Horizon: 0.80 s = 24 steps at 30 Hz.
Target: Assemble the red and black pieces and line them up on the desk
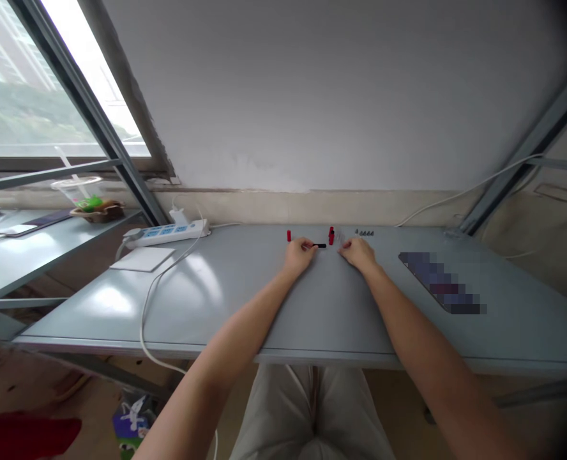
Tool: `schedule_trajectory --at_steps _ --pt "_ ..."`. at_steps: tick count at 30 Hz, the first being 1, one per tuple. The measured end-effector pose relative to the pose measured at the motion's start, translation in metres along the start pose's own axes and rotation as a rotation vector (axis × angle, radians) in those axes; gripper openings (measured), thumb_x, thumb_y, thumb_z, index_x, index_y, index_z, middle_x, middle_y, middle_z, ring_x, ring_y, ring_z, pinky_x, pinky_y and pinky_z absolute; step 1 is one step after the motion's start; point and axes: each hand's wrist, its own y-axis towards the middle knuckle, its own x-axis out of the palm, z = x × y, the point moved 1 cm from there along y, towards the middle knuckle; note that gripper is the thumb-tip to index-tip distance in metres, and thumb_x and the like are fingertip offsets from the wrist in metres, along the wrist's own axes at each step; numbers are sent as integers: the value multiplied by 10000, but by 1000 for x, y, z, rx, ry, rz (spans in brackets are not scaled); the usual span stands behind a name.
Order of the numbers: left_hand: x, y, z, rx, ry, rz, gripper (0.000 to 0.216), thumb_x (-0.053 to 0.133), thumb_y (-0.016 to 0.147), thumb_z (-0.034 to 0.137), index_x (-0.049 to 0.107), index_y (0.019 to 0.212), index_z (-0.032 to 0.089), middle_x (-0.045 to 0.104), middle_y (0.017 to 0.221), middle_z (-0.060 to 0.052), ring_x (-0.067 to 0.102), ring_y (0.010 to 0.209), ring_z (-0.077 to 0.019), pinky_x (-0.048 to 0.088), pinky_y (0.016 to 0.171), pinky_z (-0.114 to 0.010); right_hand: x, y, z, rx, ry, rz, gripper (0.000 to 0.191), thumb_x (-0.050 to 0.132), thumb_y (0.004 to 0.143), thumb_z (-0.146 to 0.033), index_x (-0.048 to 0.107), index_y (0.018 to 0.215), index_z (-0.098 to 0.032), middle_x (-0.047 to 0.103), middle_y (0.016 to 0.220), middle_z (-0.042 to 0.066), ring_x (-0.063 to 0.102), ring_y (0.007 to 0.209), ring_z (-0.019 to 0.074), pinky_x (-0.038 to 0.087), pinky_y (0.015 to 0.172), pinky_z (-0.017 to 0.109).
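My left hand (pixel 301 255) is closed on a small black stick-like piece (pixel 320 246) that points to the right, just above the grey desk. My right hand (pixel 357 252) rests at the desk to its right, thumb and fingers pinched together; what lies between them is too small to make out. Between the hands and a little farther back are small red cylinders (pixel 331 237). Clear, thin pieces (pixel 340 237) sit beside them, close to my right fingertips. Another red cylinder (pixel 288 236) stands behind my left hand. Several small dark pieces (pixel 366 233) form a row behind my right hand.
A white power strip (pixel 171 234) with plugs and a flat white square (pixel 142 259) are at the left. A white cable (pixel 155 281) runs over the desk's front edge. At the right lies a blurred-out phone-like slab (pixel 439 281). A plastic cup (pixel 85 191) stands far left.
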Motion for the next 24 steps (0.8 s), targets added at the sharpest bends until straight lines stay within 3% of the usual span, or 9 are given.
schedule_trajectory --at_steps 24 --pt "4 -3 -3 14 -10 -46 134 608 686 265 623 736 142 637 736 -55 537 662 -129 429 653 -266 -2 -4 -2 16 72 55 220 604 688 -345 649 843 -196 655 894 67 582 870 199 412 734 297"
